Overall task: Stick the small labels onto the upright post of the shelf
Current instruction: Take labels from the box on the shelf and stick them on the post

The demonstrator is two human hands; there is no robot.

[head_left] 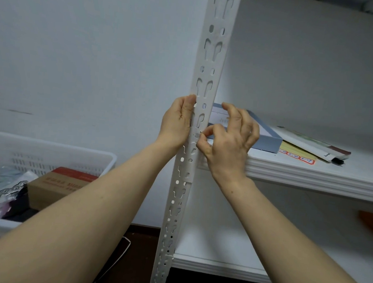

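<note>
- Right now, the sticking step: upright post [211,54] runs 6 to 12 o'clock through mid frame, leaning a little, with both hands at its mid height.
- left hand [178,121] at 9 o'clock of the post. Its grip is wrapped on the post's left edge, thumb on the front face, steadying it.
- right hand [227,144] at 3 o'clock of the post. Its grip is pinched, thumb and forefinger fingertips [206,132] pressed together at the post's right edge, other fingers spread. Likely on a small label, which is too small to make out.
- label sheet [297,156] lies on the shelf board [311,176], at 3 o'clock of the right hand, beside a grey box [267,136].
- To do it well: land the label on solid metal between the punched slots, square to the edge, then press from one side across and rub flat.
- Risk: the label bridges a hole or creases round the corner.
</note>
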